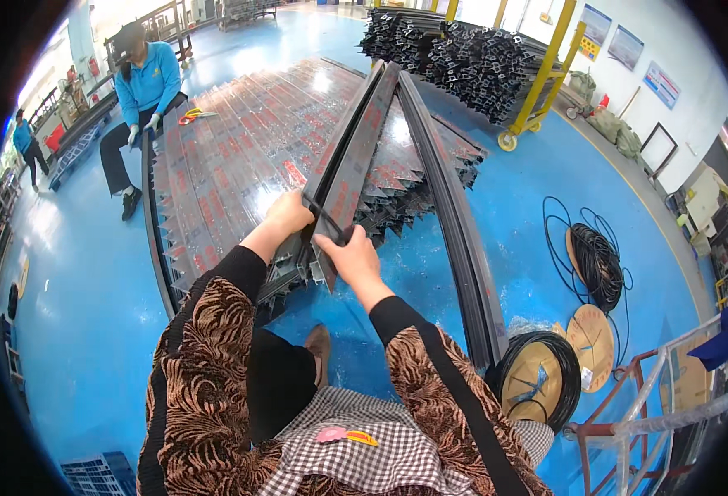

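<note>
Long dark-grey frame profiles (356, 157) with red printed film lie slanting away from me over a broad stack. My left hand (290, 213) is closed at the near end of the profiles, on a thin black strip (323, 217) that crosses to the right. My right hand (354, 256) is closed on the strip's other side, its thumb against the film-covered profile. The fingertips of both hands are partly hidden. To the right, a bundle of black profiles (451, 211) leans with its far end on the stack, near the other profiles' far ends.
The film-covered stack (223, 174) has jagged ends. Red-and-yellow scissors (195, 116) lie on it near a seated co-worker (145, 78) in gloves. Coils of black strip (595, 260) and a reel (537, 384) sit at right. A yellow rack (546, 70) holds more profiles behind.
</note>
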Motion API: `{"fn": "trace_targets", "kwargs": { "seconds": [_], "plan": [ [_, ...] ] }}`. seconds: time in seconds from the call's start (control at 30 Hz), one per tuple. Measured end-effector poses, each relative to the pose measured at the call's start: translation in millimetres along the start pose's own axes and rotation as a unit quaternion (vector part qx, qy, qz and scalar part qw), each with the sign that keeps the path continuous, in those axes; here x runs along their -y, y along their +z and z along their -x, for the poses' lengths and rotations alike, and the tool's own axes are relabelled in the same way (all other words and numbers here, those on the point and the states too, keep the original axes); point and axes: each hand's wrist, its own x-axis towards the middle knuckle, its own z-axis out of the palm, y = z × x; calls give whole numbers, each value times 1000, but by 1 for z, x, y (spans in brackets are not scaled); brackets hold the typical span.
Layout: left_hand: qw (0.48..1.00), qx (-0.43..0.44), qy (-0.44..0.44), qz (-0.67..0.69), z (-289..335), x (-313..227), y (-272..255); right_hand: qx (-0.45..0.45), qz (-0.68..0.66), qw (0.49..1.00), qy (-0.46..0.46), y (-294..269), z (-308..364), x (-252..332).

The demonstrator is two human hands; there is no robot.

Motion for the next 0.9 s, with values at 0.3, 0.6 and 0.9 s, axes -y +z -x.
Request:
{"fn": "trace_targets", "kwargs": {
  "seconds": [0.3, 0.6, 0.9],
  "plan": [
    [996, 15, -83, 0, 4, 69, -7, 38, 172, 984, -31, 14, -3, 50],
    [993, 12, -115, 32, 41, 71, -14, 69, 65, 995, 9, 46, 5, 48],
    [994, -4, -109, 1, 41, 84, -15, 127, -43, 990, 33, 56, 6, 5]
  ]
}}
